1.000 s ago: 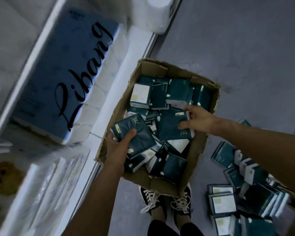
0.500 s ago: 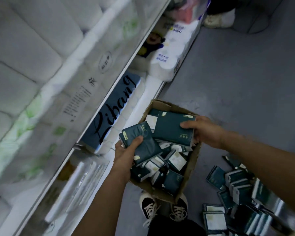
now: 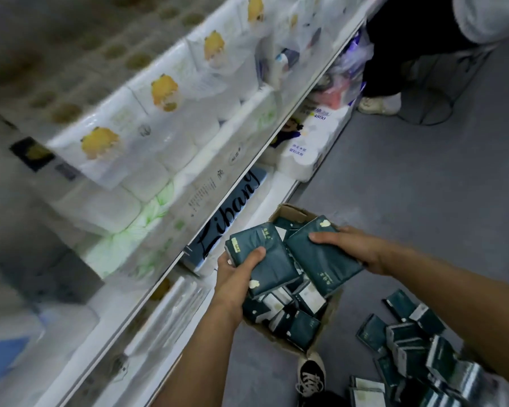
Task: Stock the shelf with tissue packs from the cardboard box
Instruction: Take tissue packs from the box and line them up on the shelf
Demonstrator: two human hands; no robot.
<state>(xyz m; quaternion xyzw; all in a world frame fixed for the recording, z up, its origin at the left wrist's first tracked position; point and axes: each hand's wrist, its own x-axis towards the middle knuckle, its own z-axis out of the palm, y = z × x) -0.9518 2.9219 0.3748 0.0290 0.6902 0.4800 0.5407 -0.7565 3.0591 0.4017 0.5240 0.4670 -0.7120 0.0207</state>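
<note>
Currently left hand (image 3: 235, 274) grips one tissue pack (image 3: 265, 259) and right hand (image 3: 350, 248) grips another tissue pack (image 3: 321, 257), both above the cardboard box (image 3: 291, 212); best to carry them level to the shelf (image 3: 276, 127), thumbs clamped.

Both bare forearms reach forward, side by side. The left hand (image 3: 235, 271) is curled, thumb on top, gripping a pack. The right hand (image 3: 356, 248) clasps another, fingers (image 3: 321, 238) lying across it.
</note>
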